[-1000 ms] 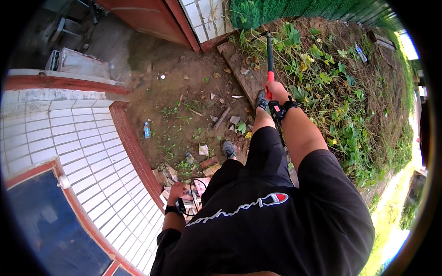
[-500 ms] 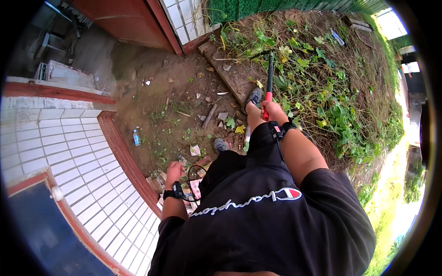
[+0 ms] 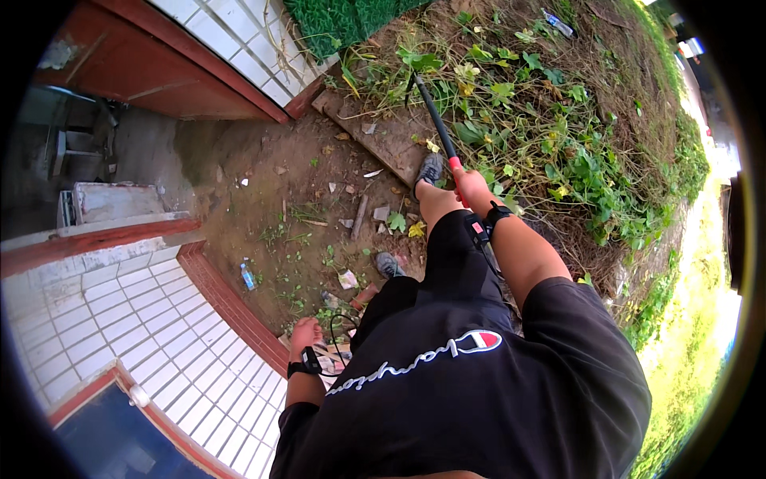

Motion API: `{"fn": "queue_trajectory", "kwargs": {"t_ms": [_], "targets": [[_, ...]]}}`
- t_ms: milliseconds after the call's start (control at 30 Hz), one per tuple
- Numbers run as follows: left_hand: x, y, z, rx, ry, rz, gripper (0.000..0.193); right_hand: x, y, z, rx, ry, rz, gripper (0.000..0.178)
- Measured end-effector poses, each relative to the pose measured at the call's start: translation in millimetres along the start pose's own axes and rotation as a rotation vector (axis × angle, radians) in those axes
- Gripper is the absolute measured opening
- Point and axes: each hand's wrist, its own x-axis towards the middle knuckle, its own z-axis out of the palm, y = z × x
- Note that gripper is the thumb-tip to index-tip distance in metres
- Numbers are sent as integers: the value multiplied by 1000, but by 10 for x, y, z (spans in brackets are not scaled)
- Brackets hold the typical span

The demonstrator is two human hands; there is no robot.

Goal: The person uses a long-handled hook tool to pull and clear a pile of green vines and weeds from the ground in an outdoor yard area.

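Observation:
My right hand (image 3: 475, 190) is closed round the red grip of a hoe-like tool (image 3: 437, 120). The tool has a black shaft and a thin black head set crosswise at its far end. That head hangs over the edge of the cut vines and leaves (image 3: 511, 96), beyond my foot. My left hand (image 3: 306, 333) hangs low by the tiled wall, fingers loosely curled in, and nothing shows in it. Just past it lie rubble and scraps, partly hidden by my body. Both wrists wear black bands with small devices; a black cable loops beside the left one.
A flat slab (image 3: 371, 132) borders the plant heap, with my shoe (image 3: 429, 172) at its edge. A plastic bottle (image 3: 247, 276) lies near the white tiled wall (image 3: 159, 319); another bottle (image 3: 557, 22) lies on the heap. A red door (image 3: 152, 56) stands at far left.
The view has turned, shifting the surroundings. The tool's head has swung left and away over the vines, its shaft now slanting. My left hand is slightly lower, its fingers more curled.

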Motion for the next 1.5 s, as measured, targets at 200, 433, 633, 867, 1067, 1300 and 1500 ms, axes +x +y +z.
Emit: {"fn": "queue_trajectory", "kwargs": {"t_ms": [200,433,633,867,1067,1300,1500], "targets": [[50,1036,346,116,-40,68,14,1098,-862,-164,-64,66,-115,45],[-53,2368,879,398,-12,-34,17,2339,-2032,-614,-560,59,-48,49],[-664,4196,1946,429,-96,133,13,2729,-1921,-1636,-870,-2,57,36],[-879,5514,2919,535,-236,334,12,2605,-2012,-2515,-946,-60,226,48],[-626,5743,2938,630,-279,244,14,1958,-2386,-3474,-875,36,182,49],[-238,6081,2729,602,-287,140,14,1231,-3348,-4183,-667,-37,328,47],[-125,6500,2814,528,-316,215,13,803,-3437,-3587,-953,69,194,46]]}}
